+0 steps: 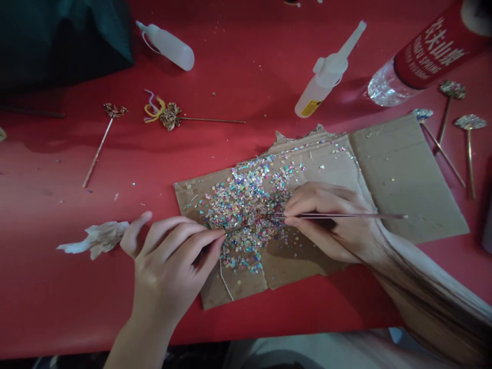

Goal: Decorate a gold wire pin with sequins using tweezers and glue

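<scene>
A torn sheet of cardboard (407, 174) lies on the red table with a heap of iridescent sequin flakes (246, 200) on its left half. My right hand (330, 220) pinches a pair of thin metal tweezers (346, 216) whose tips point left into the flakes. My left hand (172, 256) pinches the end of a thin stick (240, 227) at the near left edge of the heap, with its far end meeting the tweezer tips over the flakes.
Two white glue bottles (326, 72) (169, 45) lie at the back. A water bottle with a red label (423, 56) lies at the back right. Finished flower sticks (469, 148) (169, 115) (102, 143) rest on both sides. A crumpled tissue (100, 238) sits left.
</scene>
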`<state>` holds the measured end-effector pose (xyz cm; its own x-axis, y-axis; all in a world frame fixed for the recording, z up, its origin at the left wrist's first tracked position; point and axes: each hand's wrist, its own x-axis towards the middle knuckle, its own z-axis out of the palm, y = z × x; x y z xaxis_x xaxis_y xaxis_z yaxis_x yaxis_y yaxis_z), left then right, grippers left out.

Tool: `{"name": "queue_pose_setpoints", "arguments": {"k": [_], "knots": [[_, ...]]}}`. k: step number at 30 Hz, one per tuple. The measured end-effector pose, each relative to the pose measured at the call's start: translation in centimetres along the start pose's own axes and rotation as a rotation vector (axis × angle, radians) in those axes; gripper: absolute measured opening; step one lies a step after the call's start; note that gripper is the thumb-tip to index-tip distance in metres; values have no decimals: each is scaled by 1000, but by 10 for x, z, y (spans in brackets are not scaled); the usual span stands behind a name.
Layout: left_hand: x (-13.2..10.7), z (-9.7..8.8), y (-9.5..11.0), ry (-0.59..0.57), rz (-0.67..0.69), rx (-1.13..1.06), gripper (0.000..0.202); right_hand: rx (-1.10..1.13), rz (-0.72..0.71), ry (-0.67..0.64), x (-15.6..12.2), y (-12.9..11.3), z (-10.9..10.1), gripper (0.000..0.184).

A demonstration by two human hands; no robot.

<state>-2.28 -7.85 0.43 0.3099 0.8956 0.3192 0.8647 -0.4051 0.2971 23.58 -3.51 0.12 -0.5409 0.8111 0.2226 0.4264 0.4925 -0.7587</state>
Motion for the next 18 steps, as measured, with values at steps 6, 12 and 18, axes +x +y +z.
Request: {"name": "queue_pose_setpoints", "arguments": {"k": [6, 12, 18], "knots": [[0, 0, 1, -2, -6, 4, 9, 15, 1, 4, 1, -1, -1, 13], [1, -1, 2, 7, -23, 0, 10, 35, 17, 10, 1, -4, -3, 12], [0, 0, 1, -4, -34, 6, 10, 49, 10, 10, 1, -3, -2, 12]]}}
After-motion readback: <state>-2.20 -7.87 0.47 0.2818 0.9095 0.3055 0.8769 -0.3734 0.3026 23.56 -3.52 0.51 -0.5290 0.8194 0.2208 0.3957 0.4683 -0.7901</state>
